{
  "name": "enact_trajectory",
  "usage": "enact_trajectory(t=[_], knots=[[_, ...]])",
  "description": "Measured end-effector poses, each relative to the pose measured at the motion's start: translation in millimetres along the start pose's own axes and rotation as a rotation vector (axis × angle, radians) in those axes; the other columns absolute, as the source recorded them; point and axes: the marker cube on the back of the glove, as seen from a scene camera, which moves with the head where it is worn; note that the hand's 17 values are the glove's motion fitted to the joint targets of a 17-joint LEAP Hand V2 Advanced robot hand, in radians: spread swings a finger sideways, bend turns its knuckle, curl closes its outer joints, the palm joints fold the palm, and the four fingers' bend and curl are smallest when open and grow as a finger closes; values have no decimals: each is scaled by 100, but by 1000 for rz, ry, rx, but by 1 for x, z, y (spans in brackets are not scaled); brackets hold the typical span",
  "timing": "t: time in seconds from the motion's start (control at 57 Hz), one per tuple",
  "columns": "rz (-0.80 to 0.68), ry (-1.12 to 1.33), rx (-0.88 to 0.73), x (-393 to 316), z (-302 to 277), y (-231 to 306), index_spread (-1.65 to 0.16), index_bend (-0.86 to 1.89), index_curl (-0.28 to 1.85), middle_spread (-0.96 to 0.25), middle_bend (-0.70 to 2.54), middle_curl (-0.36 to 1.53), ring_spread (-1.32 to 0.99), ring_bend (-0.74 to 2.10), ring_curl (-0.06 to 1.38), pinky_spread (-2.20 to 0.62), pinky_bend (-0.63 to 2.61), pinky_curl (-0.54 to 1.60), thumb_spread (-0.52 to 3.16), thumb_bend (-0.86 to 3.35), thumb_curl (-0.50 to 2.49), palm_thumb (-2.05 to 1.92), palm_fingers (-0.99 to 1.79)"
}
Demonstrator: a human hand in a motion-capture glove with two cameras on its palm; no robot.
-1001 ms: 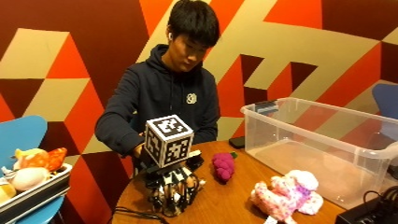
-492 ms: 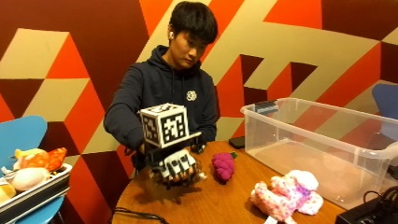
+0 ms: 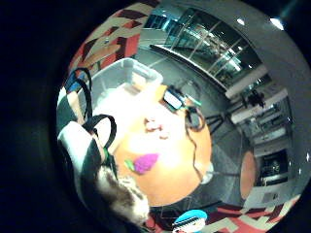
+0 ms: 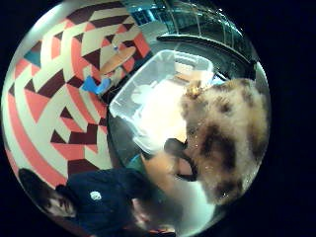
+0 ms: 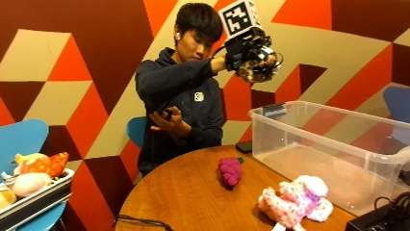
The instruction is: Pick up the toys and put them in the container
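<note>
Holding a brown-and-cream spotted furry plush toy [image 5: 259, 67] high in the air in the gloved right hand [image 5: 247, 50], fingers curled around it, raised near head level and just short of the near wall of the clear plastic storage container [image 5: 301, 126]. Filling much of the thumb side palm view with that spotted fur [image 4: 229, 133], pressed close against the palm. Showing the container standing open and apparently still empty at the far right edge of the round wooden counter [image 5: 185, 197].

Waiting on the counter: a magenta grape-shaped plush toy [image 5: 229, 171] near the middle, just beside the container's near corner, and a pink-and-white fluffy plush animal [image 5: 293, 199] toward the front right edge, against the container's long side. Hovering bare and idle at chest level, the left hand [image 5: 168, 120], touching nothing.

Risking, judging from this height, a release too early or too far back, bouncing the toy off the container's rim and onto the counter or the floor. Risking also a light toy drifting in a long drop, so lowering over the opening before letting go seems safer. Possibly nudging the grape toy off its spot on the later reach.
</note>
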Motion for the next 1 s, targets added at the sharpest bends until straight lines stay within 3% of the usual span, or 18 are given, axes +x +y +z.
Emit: enact_trajectory(t=[0.088, 0.14, 0.263, 0.334, 0.369, 0.386, 0.404, 0.439, 0.527, 0.632, 0.772, 1.001], knots=[[-69, -95, 32, -32, 8, -23, -21, 94, 84, -14, 119, 72, -35, 126, 68, -39, 125, 65, 56, -1, 87, 55, 100], [-4, -80, 36, -39, 21, -38, -21, 94, 85, -13, 120, 73, -34, 127, 68, -40, 125, 66, 55, -1, 88, 54, 100], [-52, -118, -68, -45, 61, -55, -21, 92, 88, -13, 116, 73, -33, 125, 68, -38, 121, 66, 57, -2, 91, 51, 88], [3, -116, -194, -51, 79, -56, -21, 73, 89, -13, 106, 70, -31, 120, 68, -35, 118, 65, 74, -2, 87, 47, 47], [30, -114, -245, -52, 84, -56, -21, 68, 86, -13, 95, 67, -29, 106, 66, -28, 114, 65, 88, -8, 80, 34, 6], [30, -106, -260, -51, 87, -55, -21, 69, 87, -12, 95, 67, -28, 105, 66, -27, 114, 65, 92, -6, 78, 32, 6], [27, -93, -269, -48, 89, -54, -22, 57, 81, -10, 79, 61, -24, 89, 61, -21, 116, 64, 94, -12, 74, 21, -35], [30, -69, -269, -41, 91, -52, -23, 46, 74, -8, 68, 57, -20, 74, 55, -16, 116, 60, 97, -13, 69, 11, -45], [-5, -122, -229, -25, 85, -44, -24, 26, 62, -4, 46, 47, -13, 50, 43, -7, 110, 51, 102, -8, 60, 0, -37], [122, -186, -204, 16, 75, -34, -25, 17, 55, -3, 33, 43, -9, 37, 37, -1, 98, 46, 107, -5, 53, -4, -20], [238, -136, -226, 84, 81, -11, -25, 17, 51, -3, 32, 42, -7, 34, 35, 2, 85, 41, 115, -4, 46, -3, -5], [328, -82, -317, 149, 127, 9, -27, 14, 45, -3, 29, 41, -6, 31, 34, 4, 81, 37, 123, -2, 38, -2, -5]])
